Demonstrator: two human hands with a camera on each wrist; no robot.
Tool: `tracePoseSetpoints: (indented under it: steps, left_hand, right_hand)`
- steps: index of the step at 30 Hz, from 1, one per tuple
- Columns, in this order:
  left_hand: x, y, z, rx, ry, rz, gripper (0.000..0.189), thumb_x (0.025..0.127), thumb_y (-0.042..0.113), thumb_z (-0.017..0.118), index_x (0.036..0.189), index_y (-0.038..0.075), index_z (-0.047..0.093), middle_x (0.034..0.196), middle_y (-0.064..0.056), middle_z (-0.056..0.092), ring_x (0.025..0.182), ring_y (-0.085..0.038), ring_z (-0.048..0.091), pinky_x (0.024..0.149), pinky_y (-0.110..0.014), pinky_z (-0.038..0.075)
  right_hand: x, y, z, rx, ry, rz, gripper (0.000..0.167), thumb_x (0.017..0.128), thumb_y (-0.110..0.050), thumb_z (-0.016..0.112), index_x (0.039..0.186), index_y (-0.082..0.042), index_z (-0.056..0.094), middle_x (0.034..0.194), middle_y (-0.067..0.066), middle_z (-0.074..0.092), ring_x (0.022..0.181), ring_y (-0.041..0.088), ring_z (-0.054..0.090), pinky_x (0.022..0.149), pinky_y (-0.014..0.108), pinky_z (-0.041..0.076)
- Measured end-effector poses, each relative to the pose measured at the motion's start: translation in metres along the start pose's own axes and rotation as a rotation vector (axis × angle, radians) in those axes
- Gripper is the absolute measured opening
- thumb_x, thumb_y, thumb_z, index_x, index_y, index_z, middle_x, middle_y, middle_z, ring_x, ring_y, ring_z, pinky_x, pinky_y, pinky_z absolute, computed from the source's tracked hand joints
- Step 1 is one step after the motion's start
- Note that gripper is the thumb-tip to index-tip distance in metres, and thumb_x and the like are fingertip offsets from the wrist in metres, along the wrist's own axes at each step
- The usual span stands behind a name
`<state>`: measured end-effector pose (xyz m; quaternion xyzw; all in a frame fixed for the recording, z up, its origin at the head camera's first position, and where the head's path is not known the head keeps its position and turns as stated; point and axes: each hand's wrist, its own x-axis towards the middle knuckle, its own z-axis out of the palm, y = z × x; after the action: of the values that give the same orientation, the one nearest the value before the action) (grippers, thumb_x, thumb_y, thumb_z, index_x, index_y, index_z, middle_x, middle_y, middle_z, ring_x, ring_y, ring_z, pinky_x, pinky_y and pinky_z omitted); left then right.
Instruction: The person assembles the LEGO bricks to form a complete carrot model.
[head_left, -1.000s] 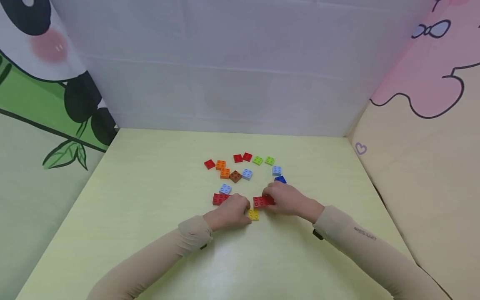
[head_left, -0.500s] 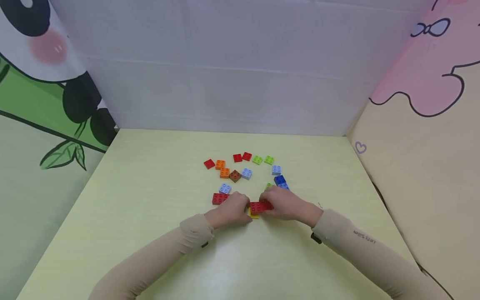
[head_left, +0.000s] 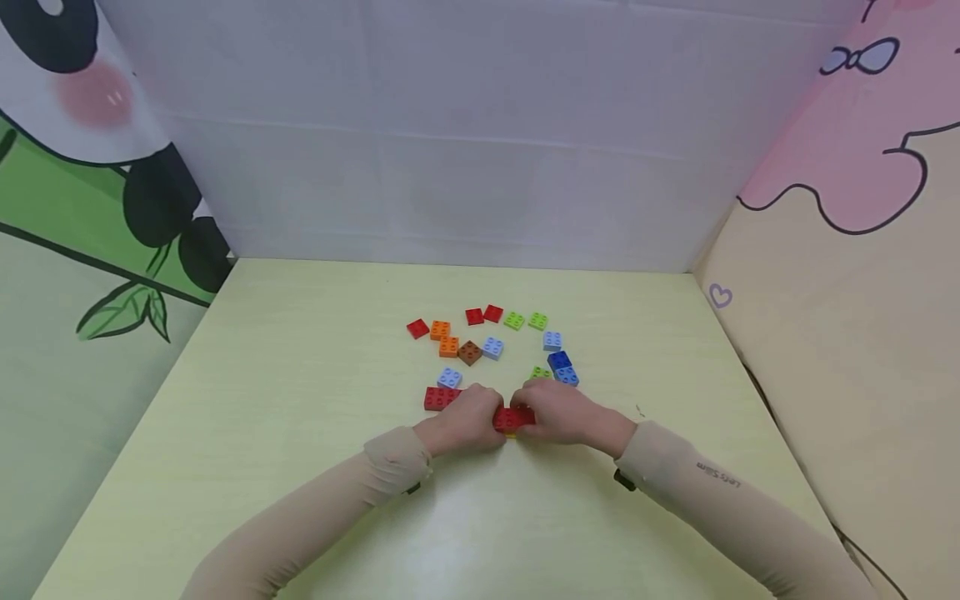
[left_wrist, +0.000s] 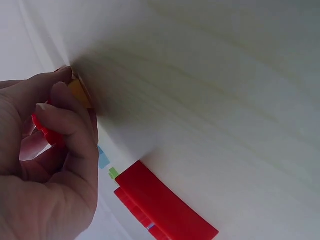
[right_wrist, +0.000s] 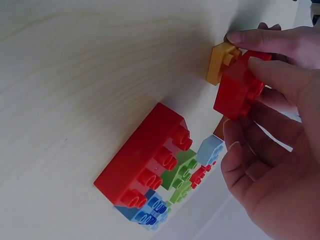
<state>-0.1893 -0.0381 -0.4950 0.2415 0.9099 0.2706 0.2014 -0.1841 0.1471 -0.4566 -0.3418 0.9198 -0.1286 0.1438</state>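
My right hand pinches a red building brick between thumb and fingers. Directly under that brick, a yellow brick stands at the table surface, offset a little from it. My left hand grips the yellow brick from the left; in the head view only a thin strip of yellow shows below the red. Beside the left hand lies another red brick, partly covered by it. A long red brick lies near my right hand in the right wrist view, hidden behind that hand in the head view.
Beyond my hands, loose bricks lie scattered: orange bricks, a brown brick, light blue bricks, green bricks, thin red bricks and a dark blue brick. A pale wall closes the table's back.
My right hand has moved left with the red brick, bringing it over the yellow one. Green and blue bricks behind that hand have come into view. The left hand has barely moved.
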Motion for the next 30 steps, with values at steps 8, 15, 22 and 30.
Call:
tracePoseSetpoints:
  steps: [8,15,22,30]
  left_hand:
    - [0.0013,-0.0004,-0.0001,0.027,0.022,0.031,0.025,0.073,0.017,0.081,0.086,0.013,0.062,0.07,0.005,0.057,0.065,-0.013,0.055,0.059,-0.025,0.047]
    - [0.0011,0.0005,0.0005,0.056,0.029,0.022,0.029,0.072,0.02,0.083,0.09,0.013,0.061,0.072,0.006,0.057,0.068,-0.013,0.056,0.061,-0.024,0.047]
    - [0.0014,0.001,-0.0002,0.081,0.027,0.034,0.027,0.073,0.021,0.082,0.091,0.014,0.063,0.073,0.007,0.057,0.07,-0.013,0.055,0.062,-0.024,0.046]
    - [0.0021,0.0005,-0.0009,0.083,0.02,0.034,0.024,0.074,0.02,0.081,0.088,0.015,0.062,0.071,0.006,0.056,0.066,-0.013,0.054,0.06,-0.025,0.046]
  right_hand:
    - [0.0024,-0.0003,0.0024,-0.009,-0.001,0.002,0.028,0.082,-0.027,0.075,0.107,-0.014,0.068,0.087,-0.009,0.056,0.078,0.009,0.051,0.068,0.023,0.044]
    - [0.0039,0.0011,0.005,0.014,-0.017,-0.004,0.028,0.083,-0.025,0.075,0.108,-0.013,0.068,0.086,-0.009,0.056,0.076,0.01,0.052,0.068,0.023,0.045]
    - [0.0059,0.0007,0.0066,0.023,-0.027,0.014,0.028,0.083,-0.024,0.075,0.108,-0.013,0.069,0.086,-0.009,0.058,0.077,0.01,0.052,0.069,0.024,0.045]
    - [0.0072,-0.0007,0.0062,0.027,-0.026,0.003,0.027,0.083,-0.023,0.074,0.108,-0.013,0.07,0.086,-0.008,0.059,0.077,0.01,0.052,0.069,0.025,0.045]
